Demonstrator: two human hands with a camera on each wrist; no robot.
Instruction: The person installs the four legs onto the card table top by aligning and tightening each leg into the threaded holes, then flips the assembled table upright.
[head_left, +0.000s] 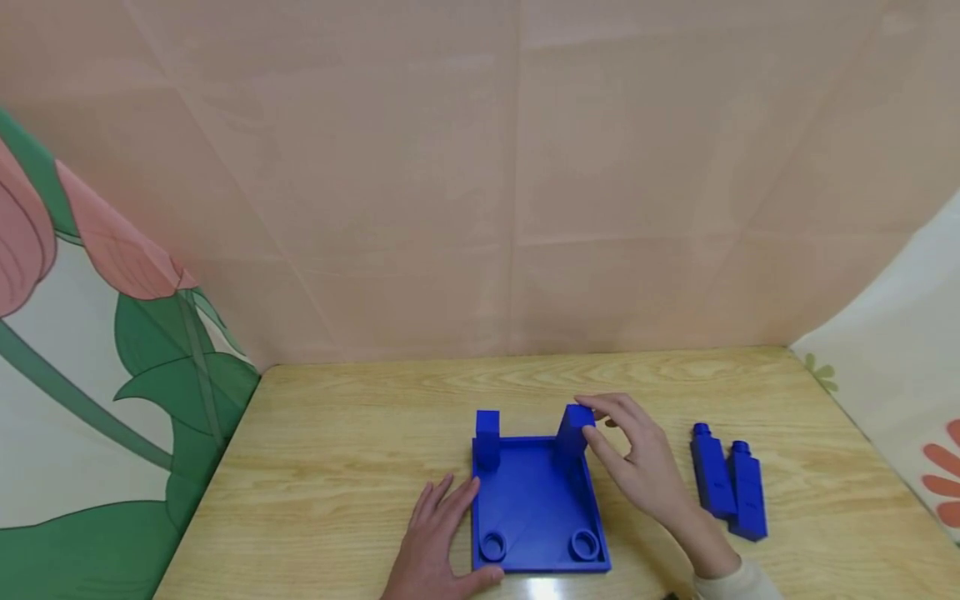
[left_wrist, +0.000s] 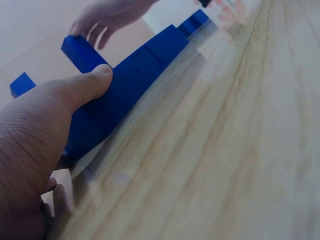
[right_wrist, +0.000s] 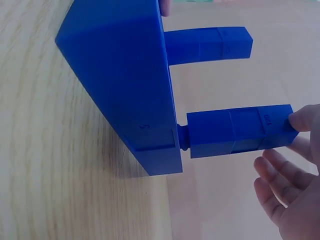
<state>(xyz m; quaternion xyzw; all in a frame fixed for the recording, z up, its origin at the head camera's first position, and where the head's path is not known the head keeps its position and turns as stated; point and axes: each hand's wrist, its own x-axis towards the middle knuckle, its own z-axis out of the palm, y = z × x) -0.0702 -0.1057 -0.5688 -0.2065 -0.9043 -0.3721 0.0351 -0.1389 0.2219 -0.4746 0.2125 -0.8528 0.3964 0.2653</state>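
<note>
A shallow, square blue tray (head_left: 528, 508) lies on the table, with round sockets (head_left: 492, 546) in its two near corners. At its far left corner a square blue post (head_left: 488, 437) stands upright. A second square post (right_wrist: 240, 131) is at the far right corner, its narrower round neck showing at the tray's rim in the right wrist view. My right hand (head_left: 641, 462) pinches this post near its top between thumb and fingers. My left hand (head_left: 438, 546) rests at the tray's near left corner, fingertips along the left wall and straight thumb (left_wrist: 92, 82) against the front wall.
Two more blue posts (head_left: 712, 475) with round necks lie side by side on the wooden table (head_left: 330, 475), right of my right hand. A plain beige cloth (head_left: 517, 208) hangs behind the table, and flower-patterned cloth (head_left: 150, 400) hangs at the left.
</note>
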